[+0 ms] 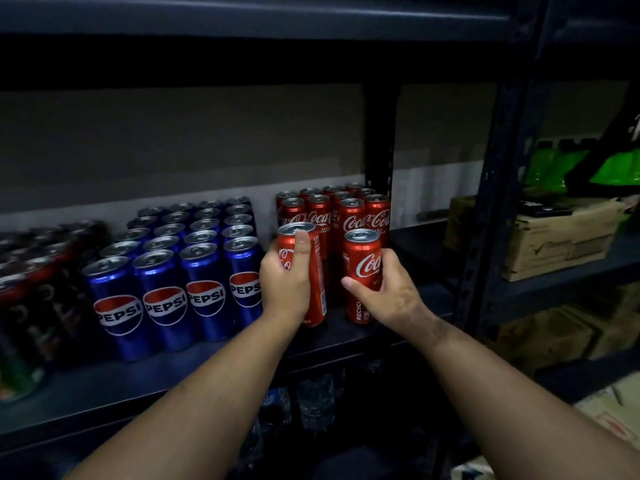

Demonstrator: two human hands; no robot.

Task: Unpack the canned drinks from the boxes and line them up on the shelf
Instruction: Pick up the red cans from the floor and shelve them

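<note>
Red aluminium cola cans are being set down at the front of a dark metal shelf (346,344), one in each of a person's bare hands. The left hand (285,284) is wrapping around the left red can (317,289), its thumb lying up the front of the can towards the silver lid and its fingers curling behind. The right hand (388,289) is gripping the right red can (362,258) low on its side, thumb crossing the front below the white script logo and fingers curling around the far side. Both cans are standing upright on the shelf board, near each other with a gap between them.

Just behind them, a block of matching red cola cans (334,211) is standing in rows that run back to the shelf's dark rear post (379,133). To the left, a block of blue cans with round red, white and blue logos (176,271) is filling the shelf in four columns, its nearest can just beside the left hand. Further left, a group of dark cans (31,289) is sitting in shadow, their labels too dim to read.

On the neighbouring rack to the right, a brown cardboard box (561,237) is resting under bright green packaging (554,168).
</note>
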